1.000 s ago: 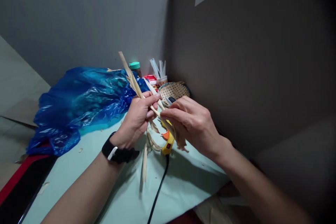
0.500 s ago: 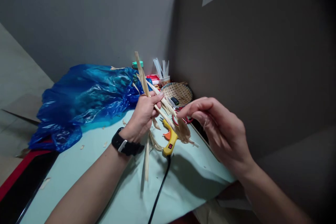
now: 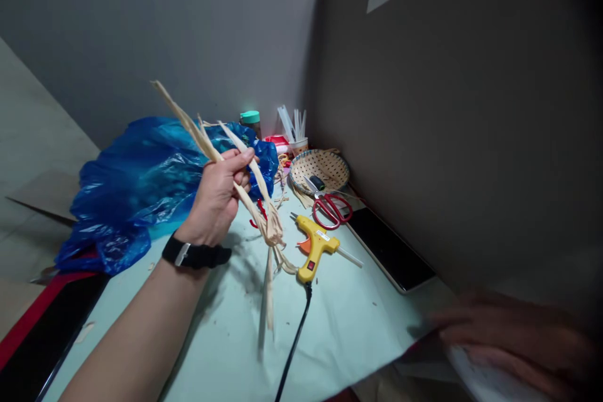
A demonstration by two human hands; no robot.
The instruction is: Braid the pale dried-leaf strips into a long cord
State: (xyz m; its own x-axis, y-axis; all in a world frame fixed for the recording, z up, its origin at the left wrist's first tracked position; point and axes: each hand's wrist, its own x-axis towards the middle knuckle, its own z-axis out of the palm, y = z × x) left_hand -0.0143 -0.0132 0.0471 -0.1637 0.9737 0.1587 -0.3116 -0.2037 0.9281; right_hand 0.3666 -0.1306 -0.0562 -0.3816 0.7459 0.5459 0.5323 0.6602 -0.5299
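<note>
My left hand (image 3: 219, 191), with a black watch strap (image 3: 195, 255) at the wrist, is closed around pale dried corn husk strips (image 3: 272, 217). Their long ends stick up past the fist, and the lower part is gathered into a knot-like bunch with strips trailing down. Right of that bunch lies a yellow glue gun (image 3: 311, 251) with a clear glue stick in its back. My right hand (image 3: 513, 339) is at the lower right, beyond the table edge and smeared by motion. Something whitish shows beneath it, too blurred to name; whether the fingers grip it is unclear.
Red-handled scissors (image 3: 331, 210) lie by a woven basket (image 3: 301, 171), near a phone (image 3: 391, 248) along the wall. A blue plastic bag (image 3: 136, 176) covers the back left. Behind stand a green-lidded jar (image 3: 250, 118) and a cup of glue sticks (image 3: 298, 146). A black cord (image 3: 296, 339) runs toward me.
My left hand has moved left with the corn husk strips. My right hand has left the husk bunch and swung down to the lower right. Glue gun, scissors and phone are now uncovered.
</note>
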